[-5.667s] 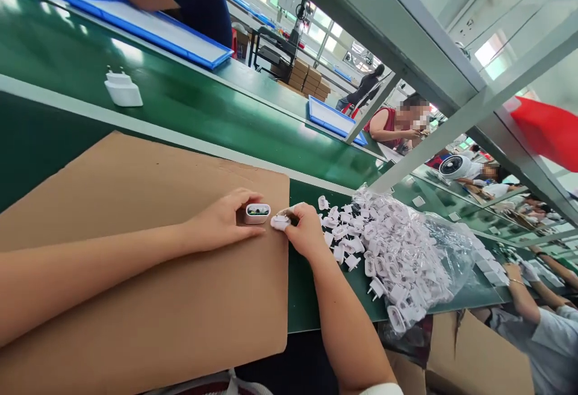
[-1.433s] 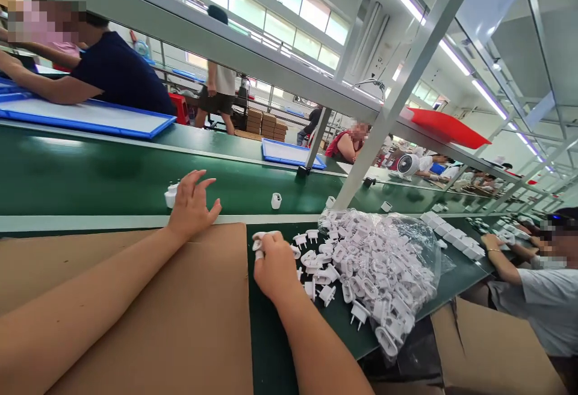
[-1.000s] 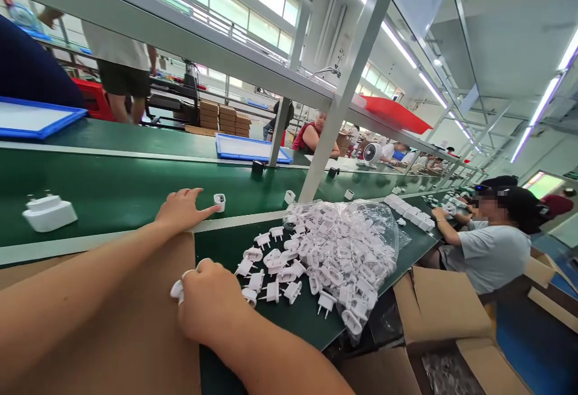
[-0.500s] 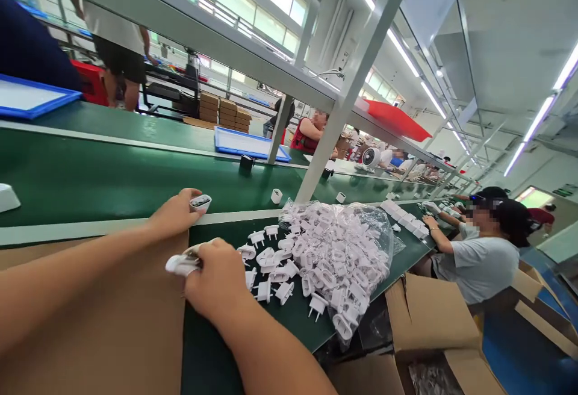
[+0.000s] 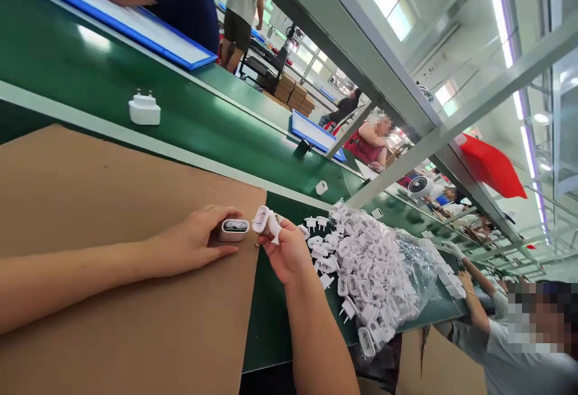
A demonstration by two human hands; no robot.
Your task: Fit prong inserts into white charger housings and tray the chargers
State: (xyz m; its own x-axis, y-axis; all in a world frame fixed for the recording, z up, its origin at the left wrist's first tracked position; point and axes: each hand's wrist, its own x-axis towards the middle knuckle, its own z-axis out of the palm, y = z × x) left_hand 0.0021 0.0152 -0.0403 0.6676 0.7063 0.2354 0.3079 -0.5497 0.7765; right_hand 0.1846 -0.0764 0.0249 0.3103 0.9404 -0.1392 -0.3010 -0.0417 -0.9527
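In the head view, my left hand [image 5: 205, 235] rests over the cardboard sheet, thumb and fingers closed around a white charger housing [image 5: 226, 237]. The housing's open end faces right, and dark and silvery parts show inside. Just right of it, my right hand [image 5: 291, 253] pinches a small white plug cap [image 5: 261, 219] with an oval opening. Another white piece [image 5: 274, 226] shows between the same fingers; whether it is separate I cannot tell. A narrow gap parts the cap from the housing. Loose white plug caps [image 5: 321, 249] lie right of my right hand.
A clear plastic bag [image 5: 383, 274] spills many plug caps on the green bench. The brown cardboard [image 5: 135, 323] covers the left side. Beyond a pale rail, a white charger [image 5: 144, 110] stands on the green belt [image 5: 189, 142]. A co-worker [image 5: 519, 347] sits at right.
My left hand has brought the housing from beside the belt back over the cardboard. My right hand has turned its cap towards the housing. The camera has tilted and swung left.
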